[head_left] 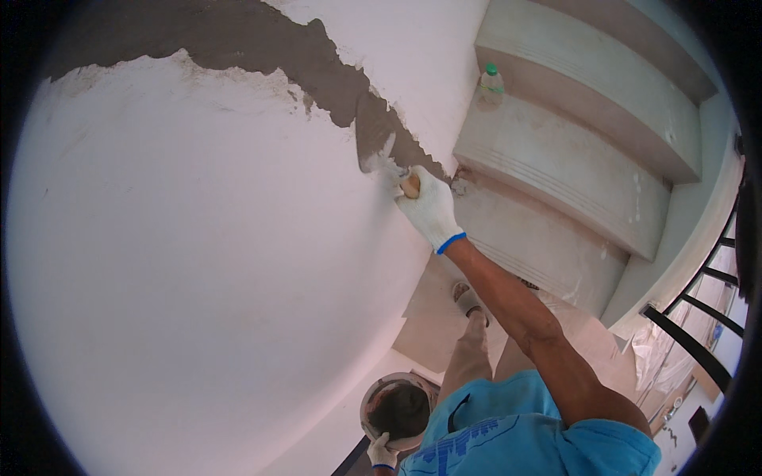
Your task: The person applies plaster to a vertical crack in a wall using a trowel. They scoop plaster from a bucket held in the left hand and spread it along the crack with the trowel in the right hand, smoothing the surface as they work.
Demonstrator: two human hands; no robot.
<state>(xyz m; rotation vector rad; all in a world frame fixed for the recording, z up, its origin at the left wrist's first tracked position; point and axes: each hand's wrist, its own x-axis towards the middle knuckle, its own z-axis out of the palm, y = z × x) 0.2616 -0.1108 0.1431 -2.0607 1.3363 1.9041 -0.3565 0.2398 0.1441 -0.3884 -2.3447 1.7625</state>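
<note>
My right hand (429,205), in a white knitted glove with a blue cuff, grips the wooden handle of a trowel (369,147). Its smeared metal blade lies against a ragged band of dark grey plaster (238,44) running across the white wall (190,246). Low at the centre, my gloved left hand (382,451) is closed on the near rim of a round bucket (371,399) with dark grey mix inside.
Concrete steps (556,206) climb on the right, with a clear bottle (491,86) with a green cap on one. A black railing (686,349) and plastic sheeting (652,361) are at the far right. My foot (468,301) stands on a step below.
</note>
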